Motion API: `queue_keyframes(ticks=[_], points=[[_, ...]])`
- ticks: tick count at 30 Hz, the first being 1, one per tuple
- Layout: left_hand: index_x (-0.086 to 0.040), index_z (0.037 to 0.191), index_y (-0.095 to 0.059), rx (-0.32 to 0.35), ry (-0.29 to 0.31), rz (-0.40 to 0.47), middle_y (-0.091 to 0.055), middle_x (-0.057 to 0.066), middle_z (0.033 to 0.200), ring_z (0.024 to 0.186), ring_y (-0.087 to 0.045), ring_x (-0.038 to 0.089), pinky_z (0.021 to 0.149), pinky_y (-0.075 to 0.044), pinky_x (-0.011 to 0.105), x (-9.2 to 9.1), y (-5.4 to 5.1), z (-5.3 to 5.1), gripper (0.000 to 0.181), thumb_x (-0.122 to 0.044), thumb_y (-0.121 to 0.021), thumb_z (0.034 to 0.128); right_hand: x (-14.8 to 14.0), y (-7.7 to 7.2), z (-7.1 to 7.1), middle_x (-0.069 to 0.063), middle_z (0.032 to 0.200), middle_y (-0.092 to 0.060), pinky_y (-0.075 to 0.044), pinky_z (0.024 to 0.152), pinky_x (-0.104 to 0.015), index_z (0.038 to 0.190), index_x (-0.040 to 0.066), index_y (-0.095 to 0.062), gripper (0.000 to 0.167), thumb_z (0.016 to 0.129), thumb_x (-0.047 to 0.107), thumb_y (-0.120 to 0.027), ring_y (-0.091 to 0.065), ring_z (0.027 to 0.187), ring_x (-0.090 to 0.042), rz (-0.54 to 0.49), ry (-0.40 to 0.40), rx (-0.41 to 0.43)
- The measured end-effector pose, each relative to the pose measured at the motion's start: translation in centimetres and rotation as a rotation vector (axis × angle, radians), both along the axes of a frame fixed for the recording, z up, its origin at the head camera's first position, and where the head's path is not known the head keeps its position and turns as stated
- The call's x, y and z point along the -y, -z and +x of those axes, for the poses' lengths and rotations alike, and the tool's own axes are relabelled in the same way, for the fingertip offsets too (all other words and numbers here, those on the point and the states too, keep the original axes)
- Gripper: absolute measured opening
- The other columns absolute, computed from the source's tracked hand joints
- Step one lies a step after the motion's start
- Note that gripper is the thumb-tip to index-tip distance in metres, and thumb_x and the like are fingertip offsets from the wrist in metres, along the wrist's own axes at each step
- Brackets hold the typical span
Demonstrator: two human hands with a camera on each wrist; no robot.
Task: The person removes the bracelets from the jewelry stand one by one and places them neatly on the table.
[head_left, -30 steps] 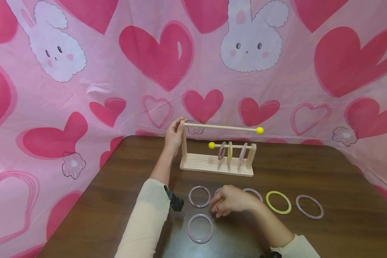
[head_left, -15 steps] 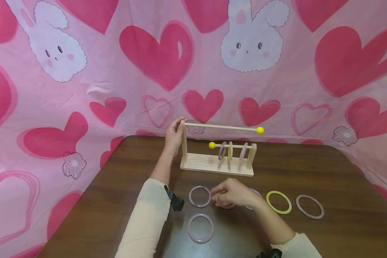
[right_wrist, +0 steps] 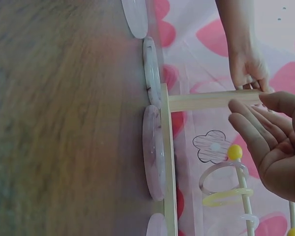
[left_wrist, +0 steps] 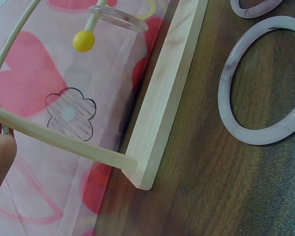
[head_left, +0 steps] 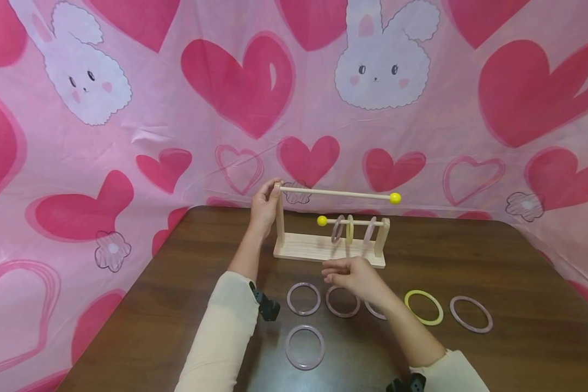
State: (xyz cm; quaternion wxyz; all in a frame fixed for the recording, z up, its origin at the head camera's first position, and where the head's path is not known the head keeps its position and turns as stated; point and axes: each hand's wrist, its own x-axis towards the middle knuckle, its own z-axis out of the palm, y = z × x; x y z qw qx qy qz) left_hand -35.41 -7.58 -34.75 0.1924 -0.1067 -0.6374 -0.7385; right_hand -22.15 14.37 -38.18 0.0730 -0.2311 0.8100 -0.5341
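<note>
At left, a person's left hand [head_left: 263, 209] grips the top of the tall upright on a pale wooden rack [head_left: 311, 249] with two yellow-ball-tipped wooden rods [head_left: 335, 193]; the rack's long axis runs left to right across the far part of the brown wood-grain surface [head_left: 215, 245]. Three slim hoops [head_left: 350, 231], mauve, yellow and pale pink, hang around the lower rod. Nearer the person, a row of five glossy, flat-lying rings [head_left: 304, 313], four pinkish-mauve and one yellow-green, runs roughly parallel to the rack, with a sixth mauve ring [head_left: 305, 368] just in front of the leftmost. At centre right, the right hand [head_left: 355, 274], fingers extended, thumb apart and holding nothing, hovers between row and rack, the nearer of the two hands to the rings, which lie on the person's side of it. Compared with a second ago, it sits closer to the rack, baring the row's second ring [head_left: 343, 316]; the left hand and rack hold their places.
</note>
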Motion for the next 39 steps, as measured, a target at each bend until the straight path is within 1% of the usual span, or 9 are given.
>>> queue_keyframes(ticks=[6, 13, 18, 22, 28, 30, 34, 36, 39], points=[[0.004, 0.121, -0.055, -0.002, -0.001, -0.003, -0.058, 0.018, 0.120, 0.107, -0.052, 0.020, 0.094, -0.041, 0.031, 0.0, 0.0, 0.1, 0.030, -0.010, -0.052, 0.0934, 0.0, -0.4, -0.4, -0.022, 0.095, -0.067, -0.053, 0.074, -0.025, 0.111, -0.015, -0.059, 0.030, 0.086, 0.002, -0.061, -0.065, 0.088, -0.026, -0.028, 0.098, -0.088], [0.003, 0.121, -0.055, 0.011, -0.008, -0.010, -0.059, 0.016, 0.119, 0.107, -0.052, 0.019, 0.094, -0.042, 0.030, 0.0, -0.1, 0.1, 0.031, -0.011, -0.052, 0.0935, 0.2, -0.6, -1.2, -0.017, 0.096, -0.068, -0.053, 0.073, -0.025, 0.109, -0.009, -0.063, 0.029, 0.084, 0.003, -0.066, -0.065, 0.089, -0.025, -0.030, 0.255, -0.173], [0.002, 0.121, -0.055, 0.018, -0.010, -0.008, -0.059, 0.015, 0.119, 0.105, -0.052, 0.018, 0.093, -0.042, 0.029, 0.0, -0.1, 0.1, 0.031, -0.012, -0.052, 0.0935, 0.3, -0.6, -1.8, -0.018, 0.097, -0.068, -0.053, 0.074, -0.024, 0.110, -0.008, -0.063, 0.029, 0.084, 0.003, -0.066, -0.065, 0.091, -0.026, -0.084, 0.349, -0.170], [0.003, 0.121, -0.055, 0.012, -0.006, -0.002, -0.059, 0.015, 0.118, 0.104, -0.052, 0.018, 0.093, -0.042, 0.030, 0.0, 0.0, -0.1, 0.032, -0.012, -0.053, 0.0933, 0.4, -0.8, -2.5, -0.018, 0.098, -0.067, -0.051, 0.074, -0.019, 0.111, -0.008, -0.062, 0.029, 0.085, 0.004, -0.065, -0.064, 0.094, -0.026, -0.101, 0.407, -0.156], [0.003, 0.121, -0.055, 0.008, -0.007, -0.005, -0.059, 0.015, 0.118, 0.106, -0.052, 0.019, 0.093, -0.041, 0.030, 0.0, 0.1, -0.2, 0.031, -0.012, -0.053, 0.0932, 0.5, -1.2, -3.6, -0.017, 0.098, -0.067, -0.047, 0.067, -0.012, 0.112, -0.006, -0.063, 0.030, 0.085, 0.007, -0.065, -0.063, 0.095, -0.026, -0.101, 0.480, -0.133], [0.003, 0.121, -0.055, 0.008, -0.007, -0.004, -0.059, 0.016, 0.118, 0.106, -0.052, 0.019, 0.094, -0.041, 0.030, 0.0, 0.1, -0.2, 0.031, -0.012, -0.053, 0.0931, 0.6, -1.2, -3.9, -0.016, 0.098, -0.067, -0.049, 0.069, -0.016, 0.112, -0.004, -0.063, 0.030, 0.085, 0.008, -0.066, -0.063, 0.095, -0.026, -0.085, 0.508, -0.132], [0.003, 0.120, -0.055, 0.005, -0.008, 0.002, -0.059, 0.016, 0.118, 0.106, -0.052, 0.019, 0.093, -0.042, 0.030, -0.1, 0.0, -0.1, 0.031, -0.011, -0.053, 0.0930, 0.6, -1.0, -4.5, -0.015, 0.097, -0.068, -0.052, 0.077, -0.029, 0.110, -0.003, -0.065, 0.030, 0.084, 0.010, -0.066, -0.064, 0.093, -0.026, -0.037, 0.565, -0.167], [0.004, 0.120, -0.055, -0.003, -0.007, 0.009, -0.059, 0.017, 0.119, 0.106, -0.052, 0.019, 0.093, -0.042, 0.030, -0.1, 0.0, 0.0, 0.031, -0.010, -0.053, 0.0929, 0.7, -0.9, -4.8, -0.015, 0.096, -0.068, -0.052, 0.076, -0.036, 0.109, -0.004, -0.065, 0.029, 0.083, 0.009, -0.066, -0.065, 0.091, -0.028, -0.004, 0.584, -0.203], [0.006, 0.120, -0.054, -0.018, -0.004, 0.014, -0.058, 0.019, 0.119, 0.105, -0.053, 0.019, 0.093, -0.042, 0.030, -0.1, 0.0, 0.0, 0.030, -0.008, -0.053, 0.0928, 0.8, -0.6, -5.3, -0.014, 0.092, -0.069, -0.052, 0.073, -0.039, 0.104, -0.002, -0.068, 0.027, 0.081, 0.010, -0.067, -0.066, 0.086, -0.028, 0.064, 0.617, -0.271]])
